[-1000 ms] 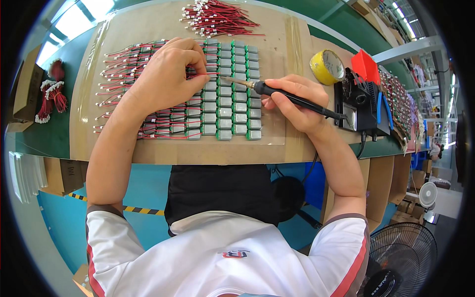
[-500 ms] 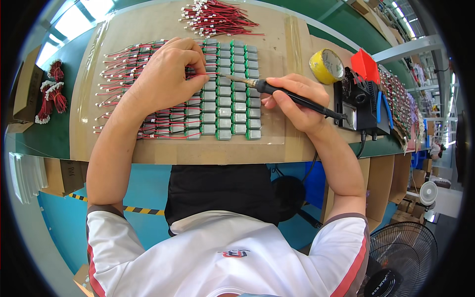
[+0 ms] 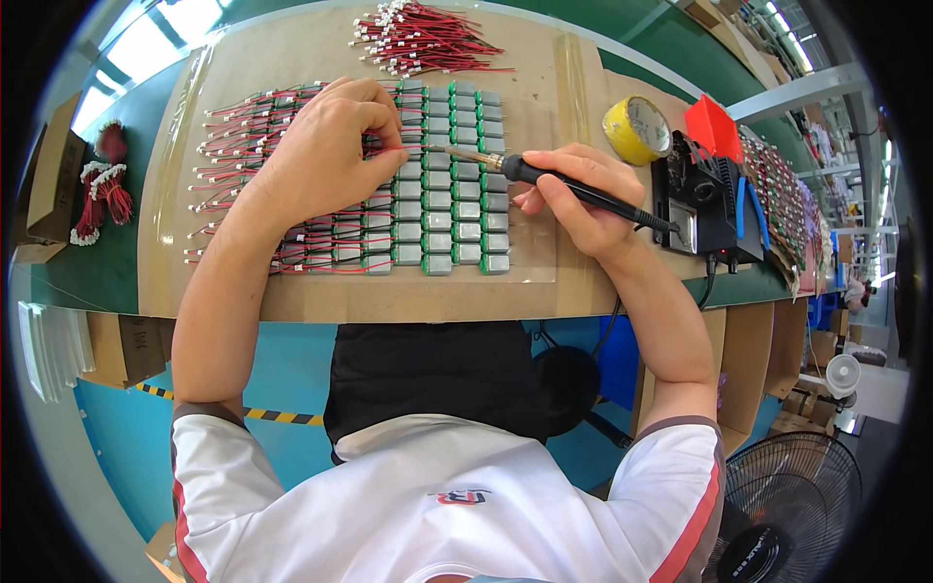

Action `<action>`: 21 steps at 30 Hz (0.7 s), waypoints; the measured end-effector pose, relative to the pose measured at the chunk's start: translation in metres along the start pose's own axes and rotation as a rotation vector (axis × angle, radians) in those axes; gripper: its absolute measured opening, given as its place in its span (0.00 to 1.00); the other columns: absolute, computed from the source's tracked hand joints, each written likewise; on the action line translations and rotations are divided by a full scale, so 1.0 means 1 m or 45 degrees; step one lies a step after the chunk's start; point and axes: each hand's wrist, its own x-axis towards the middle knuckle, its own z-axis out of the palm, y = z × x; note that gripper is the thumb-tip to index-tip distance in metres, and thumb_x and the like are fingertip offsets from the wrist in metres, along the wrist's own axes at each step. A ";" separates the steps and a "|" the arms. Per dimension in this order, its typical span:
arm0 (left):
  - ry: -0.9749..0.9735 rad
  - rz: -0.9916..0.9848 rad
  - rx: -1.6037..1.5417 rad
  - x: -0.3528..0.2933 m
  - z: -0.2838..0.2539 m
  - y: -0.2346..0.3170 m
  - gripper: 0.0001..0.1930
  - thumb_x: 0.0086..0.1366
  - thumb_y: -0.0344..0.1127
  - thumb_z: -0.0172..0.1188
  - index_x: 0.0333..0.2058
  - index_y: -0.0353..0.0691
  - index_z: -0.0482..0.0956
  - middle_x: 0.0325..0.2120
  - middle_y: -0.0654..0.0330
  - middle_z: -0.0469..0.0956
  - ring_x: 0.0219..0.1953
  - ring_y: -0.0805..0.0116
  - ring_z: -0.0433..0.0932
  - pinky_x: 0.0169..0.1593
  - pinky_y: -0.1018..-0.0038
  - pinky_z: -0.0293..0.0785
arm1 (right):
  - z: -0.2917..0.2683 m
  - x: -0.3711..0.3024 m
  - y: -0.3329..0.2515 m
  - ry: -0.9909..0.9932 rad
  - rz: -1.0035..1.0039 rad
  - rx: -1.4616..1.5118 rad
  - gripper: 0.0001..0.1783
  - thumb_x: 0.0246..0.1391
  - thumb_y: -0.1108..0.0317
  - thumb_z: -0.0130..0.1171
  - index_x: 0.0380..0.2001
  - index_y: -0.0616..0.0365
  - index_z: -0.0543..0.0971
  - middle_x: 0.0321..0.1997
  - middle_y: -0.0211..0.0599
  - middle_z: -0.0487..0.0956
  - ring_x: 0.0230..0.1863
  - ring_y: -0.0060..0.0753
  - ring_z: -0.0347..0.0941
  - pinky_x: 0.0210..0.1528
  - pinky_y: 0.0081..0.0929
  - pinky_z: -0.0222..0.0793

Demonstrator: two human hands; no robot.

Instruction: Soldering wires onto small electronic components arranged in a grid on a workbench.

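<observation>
Rows of small grey battery cells with green edges [image 3: 437, 212] lie on a cardboard sheet on the bench. Red and black wire leads with white plugs [image 3: 225, 155] run out from the left columns. My left hand [image 3: 335, 146] is over these columns, thumb and finger pinched on a red wire [image 3: 412, 148] whose end reaches toward the cells. In my right hand [image 3: 583, 194] is a soldering iron [image 3: 564, 188], held like a pen by its black handle. Its tip points left and sits at or very near the wire's end; contact is too small to tell.
A pile of loose wire leads [image 3: 418, 37] lies at the far side. To the right are a yellow tape roll [image 3: 637, 130], a black soldering station [image 3: 714, 209] and a red holder [image 3: 714, 126]. Bundled leads [image 3: 102, 194] and a cardboard box [image 3: 53, 180] stand at the left.
Both hands keep nearly the same pose, pinched wire and soldering iron staying over the same cells. The whole view has shifted very slightly.
</observation>
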 end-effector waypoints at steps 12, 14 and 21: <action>-0.006 0.005 0.000 0.000 0.000 -0.001 0.07 0.55 0.31 0.69 0.26 0.34 0.81 0.36 0.55 0.81 0.46 0.53 0.78 0.54 0.61 0.74 | -0.001 -0.002 0.003 0.007 0.003 0.005 0.14 0.60 0.83 0.57 0.47 0.74 0.83 0.35 0.50 0.85 0.29 0.32 0.86 0.34 0.25 0.83; -0.007 0.005 0.001 -0.001 0.000 -0.001 0.07 0.55 0.31 0.69 0.26 0.34 0.81 0.36 0.55 0.81 0.46 0.53 0.78 0.54 0.61 0.74 | 0.000 -0.002 0.003 0.006 0.004 0.011 0.14 0.60 0.83 0.57 0.47 0.74 0.83 0.35 0.50 0.85 0.29 0.32 0.86 0.34 0.25 0.84; -0.007 0.044 0.015 -0.001 0.000 0.000 0.07 0.56 0.28 0.72 0.27 0.35 0.80 0.36 0.59 0.81 0.46 0.57 0.78 0.52 0.63 0.74 | 0.000 -0.003 0.004 0.022 -0.012 0.017 0.14 0.59 0.83 0.57 0.47 0.74 0.84 0.35 0.50 0.85 0.28 0.32 0.86 0.33 0.25 0.83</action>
